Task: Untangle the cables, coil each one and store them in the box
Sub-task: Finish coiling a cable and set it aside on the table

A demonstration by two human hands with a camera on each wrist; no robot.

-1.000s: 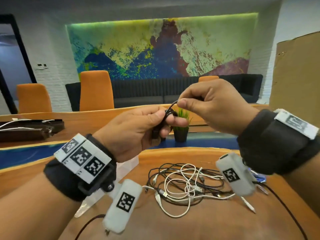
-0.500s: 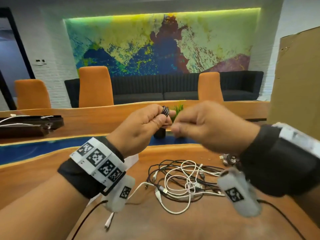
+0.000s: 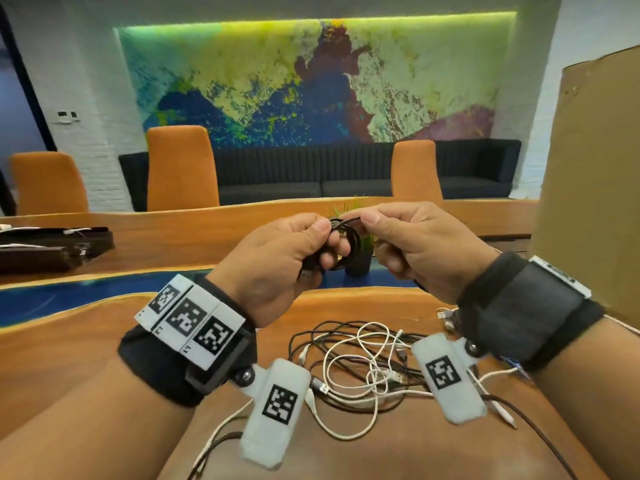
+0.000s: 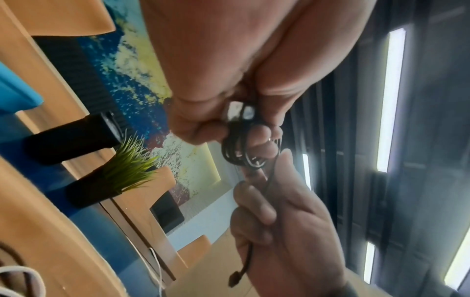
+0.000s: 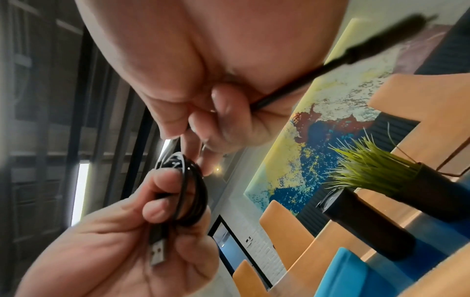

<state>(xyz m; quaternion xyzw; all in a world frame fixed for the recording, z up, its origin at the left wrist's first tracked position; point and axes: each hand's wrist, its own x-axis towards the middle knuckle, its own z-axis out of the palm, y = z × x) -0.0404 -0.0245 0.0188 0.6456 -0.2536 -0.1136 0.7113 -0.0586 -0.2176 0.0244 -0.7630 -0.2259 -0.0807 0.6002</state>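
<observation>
Coiling a black cable [image 3: 343, 244] above the tangled pile of cables [image 3: 363, 368], a person works at a wooden bench [image 3: 69, 341] with the loops raised at chest height. Nearest the viewer, the pile of black and white leads lies loose on the bench, well below the hands and directly under them. Above the pile, the left hand [image 3: 277, 261] has its grip clamped on the small coil, fingers curled through the loops, with a silver USB plug [image 5: 157, 254] hanging below the fingers. Just right of the coil, the right hand [image 3: 415, 247] pinches the free tail at the coil's top edge; its far plug [image 4: 235, 278] trails out past the palm. To finish the turn well, the tail should likely be fed under light tension and laid flush against the existing loops, the left thumb holding each wrap so none springs free. Beyond the coil stands a small potted plant [image 3: 358, 261]. To the right of the pile rises a cardboard box [image 3: 588, 185], seemingly where the coil belongs.
</observation>
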